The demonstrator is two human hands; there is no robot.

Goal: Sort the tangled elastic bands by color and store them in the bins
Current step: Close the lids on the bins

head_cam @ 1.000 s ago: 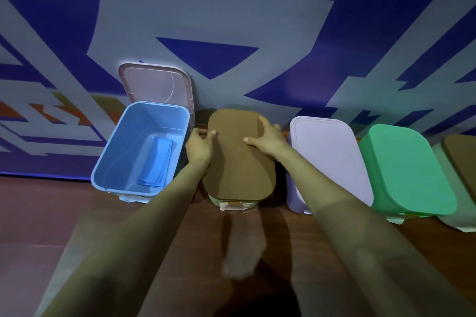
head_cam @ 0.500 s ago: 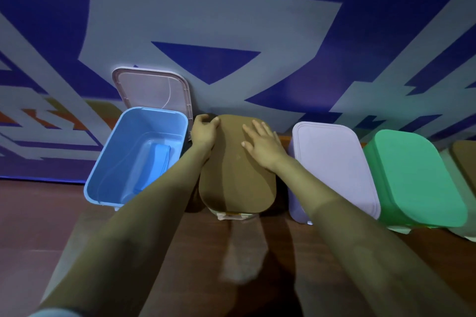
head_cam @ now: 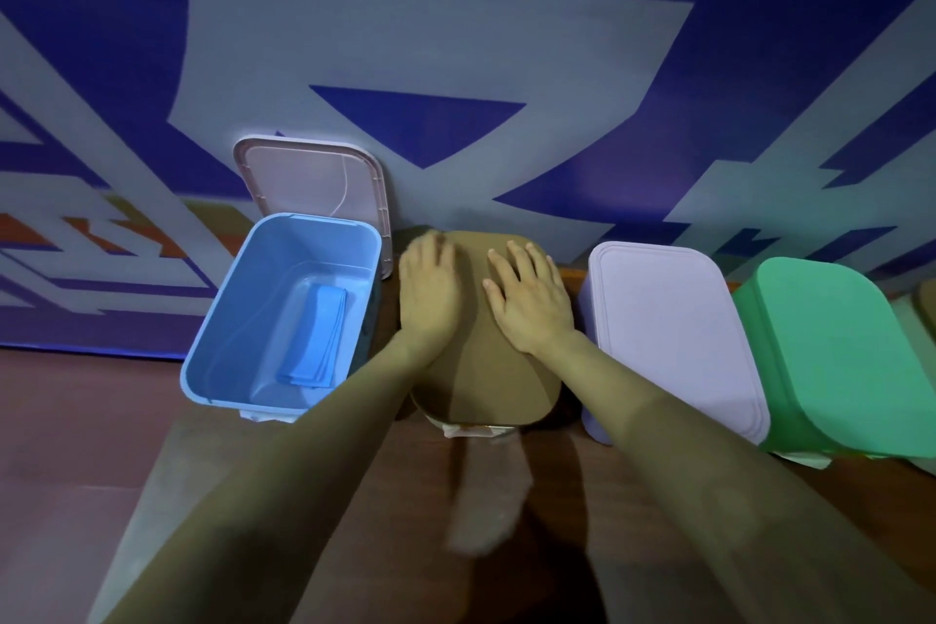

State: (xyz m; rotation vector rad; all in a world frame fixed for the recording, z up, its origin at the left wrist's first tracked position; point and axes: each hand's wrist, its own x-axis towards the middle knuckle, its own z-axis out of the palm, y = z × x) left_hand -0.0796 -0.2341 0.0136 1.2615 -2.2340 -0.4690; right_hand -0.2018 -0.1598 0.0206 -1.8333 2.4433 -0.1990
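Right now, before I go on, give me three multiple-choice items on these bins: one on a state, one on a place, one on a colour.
1. The left hand and right hand are:
A) lying flat on the brown lid
B) pinching a band
C) holding the lid clear of its bin

2. The folded blue bands lie:
A) on the wooden surface in front
B) inside the open blue bin
C) on top of a closed bin

3. The lid next to the brown lid on its right is:
A) green
B) lilac
C) orange

Answers:
1 A: both hands lie palm-down on the lid and hold nothing.
2 B: the bands rest on the bin's floor, near its right wall.
3 B: the lilac lid is the brown lid's direct neighbour on that side.
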